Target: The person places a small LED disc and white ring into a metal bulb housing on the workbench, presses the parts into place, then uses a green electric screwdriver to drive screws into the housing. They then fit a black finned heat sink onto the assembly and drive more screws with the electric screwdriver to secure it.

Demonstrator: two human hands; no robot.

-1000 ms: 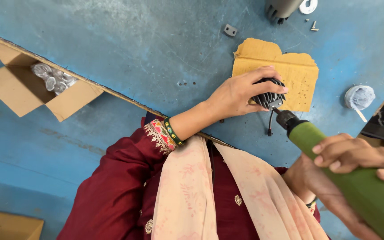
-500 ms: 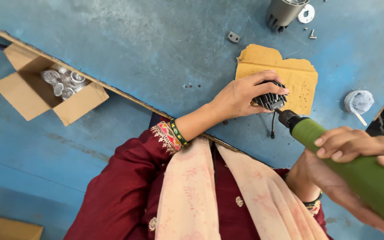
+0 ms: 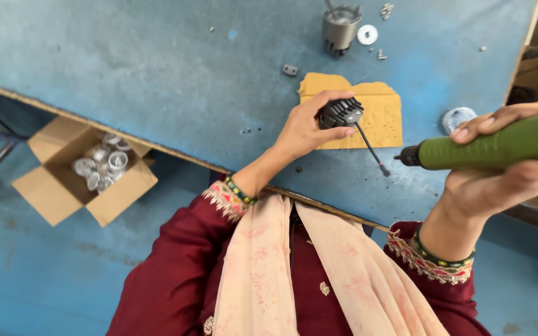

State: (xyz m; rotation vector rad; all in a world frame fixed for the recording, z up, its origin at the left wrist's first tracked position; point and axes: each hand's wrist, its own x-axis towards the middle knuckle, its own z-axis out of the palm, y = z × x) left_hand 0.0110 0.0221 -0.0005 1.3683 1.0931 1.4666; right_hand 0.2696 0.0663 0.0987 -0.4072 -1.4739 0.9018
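One head-worn camera looks steeply down, close over the blue table [image 3: 157,74] and the wearer's chest.

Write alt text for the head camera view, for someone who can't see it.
Seen from above, a person's left hand grips a small black finned part on a piece of cardboard on a blue table, while the right hand holds a green power screwdriver just off it. An open cardboard box of shiny metal parts sits on the floor.

green power tool [image 3: 499,148] cut off at right edge, black finned part [image 3: 340,113] half hidden under left hand [image 3: 303,127]
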